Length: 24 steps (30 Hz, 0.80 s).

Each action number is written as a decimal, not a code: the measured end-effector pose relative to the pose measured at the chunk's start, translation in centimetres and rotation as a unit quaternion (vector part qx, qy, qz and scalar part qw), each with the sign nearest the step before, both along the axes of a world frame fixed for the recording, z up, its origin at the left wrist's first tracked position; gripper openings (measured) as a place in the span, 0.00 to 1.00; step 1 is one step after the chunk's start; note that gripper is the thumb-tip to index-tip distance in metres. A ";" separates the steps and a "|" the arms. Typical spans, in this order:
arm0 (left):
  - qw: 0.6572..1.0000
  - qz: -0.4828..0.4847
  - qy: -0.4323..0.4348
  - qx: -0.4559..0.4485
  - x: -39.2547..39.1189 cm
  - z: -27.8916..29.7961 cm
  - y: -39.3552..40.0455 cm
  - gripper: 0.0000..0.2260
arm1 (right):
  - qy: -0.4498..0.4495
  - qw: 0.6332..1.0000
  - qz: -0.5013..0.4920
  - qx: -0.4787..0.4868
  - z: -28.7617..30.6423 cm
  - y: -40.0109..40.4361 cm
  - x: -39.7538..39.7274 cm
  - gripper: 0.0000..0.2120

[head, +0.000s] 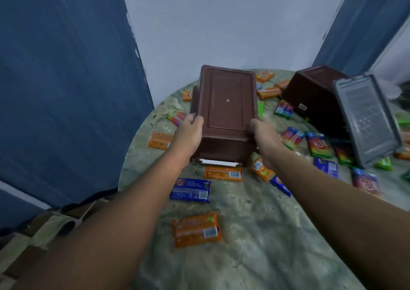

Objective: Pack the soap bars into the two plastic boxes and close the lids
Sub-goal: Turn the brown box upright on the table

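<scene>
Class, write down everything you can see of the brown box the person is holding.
The brown box is a rectangular tub of matte plastic, held upside down so its recessed, panelled base with a small pale dot faces the camera. A white bar runs along its near lower edge. The left hand and right hand grip its long sides, above the table. Its inside is hidden.

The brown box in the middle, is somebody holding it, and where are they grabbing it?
Yes. Both hands hold the brown box, which is upside down. The left hand grips its left side and the right hand its right side, near the end closest to the person.
</scene>
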<state>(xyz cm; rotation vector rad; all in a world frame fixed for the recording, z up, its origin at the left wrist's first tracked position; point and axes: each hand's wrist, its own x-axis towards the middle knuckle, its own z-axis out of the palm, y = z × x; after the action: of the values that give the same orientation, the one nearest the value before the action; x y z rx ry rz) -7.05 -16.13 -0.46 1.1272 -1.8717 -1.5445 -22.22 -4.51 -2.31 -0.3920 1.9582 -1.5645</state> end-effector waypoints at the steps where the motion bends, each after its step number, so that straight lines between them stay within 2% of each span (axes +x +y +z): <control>1: 1.000 -0.005 -0.001 -0.011 0.3 -0.1 1.2 0.21 | -0.033 0.999 0.013 -0.032 0.5 1.5 0.2 0.12; 3: 1.000 -0.009 -0.002 -0.013 1.1 -0.1 4.1 0.19 | -0.085 0.994 0.025 -0.070 0.9 5.0 0.4 0.19; 4: 1.000 -0.006 0.002 -0.007 1.5 0.0 5.6 0.17 | -0.113 0.990 0.018 -0.081 1.3 6.8 0.8 0.19; 7: 0.993 0.047 0.085 0.072 2.3 1.2 10.2 0.19 | -0.170 0.977 -0.020 -0.128 0.2 11.4 0.1 0.20; 9: 0.982 0.064 0.130 0.117 2.8 2.0 13.5 0.15 | -0.207 0.965 -0.030 -0.157 -0.3 14.8 -0.3 0.25; 13: 0.965 0.044 0.196 0.166 3.9 1.4 18.7 0.27 | -0.271 0.941 -0.007 -0.204 -1.2 21.6 -0.2 0.35; 17: 0.965 0.097 0.187 0.155 5.2 0.0 21.3 0.17 | -0.330 0.923 0.042 -0.192 -1.8 26.8 0.6 0.41; 21: 0.962 0.028 0.186 0.200 7.1 -0.2 23.6 0.31 | -0.389 0.900 0.083 -0.180 -1.6 29.3 1.0 0.49; 22: 0.958 0.008 0.186 0.219 7.6 -0.1 24.1 0.30 | -0.378 0.907 0.094 -0.162 -1.4 29.6 1.0 0.48; 24: 0.947 0.003 0.197 0.256 8.4 0.0 25.1 0.26 | -0.333 0.929 0.119 -0.113 -1.0 29.8 0.9 0.38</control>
<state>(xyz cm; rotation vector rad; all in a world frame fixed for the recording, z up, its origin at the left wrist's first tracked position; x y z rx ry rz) 1.31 8.95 -0.48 0.9210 -1.2371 -2.1402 -21.32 25.33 -3.33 -0.1462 1.1736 -1.5064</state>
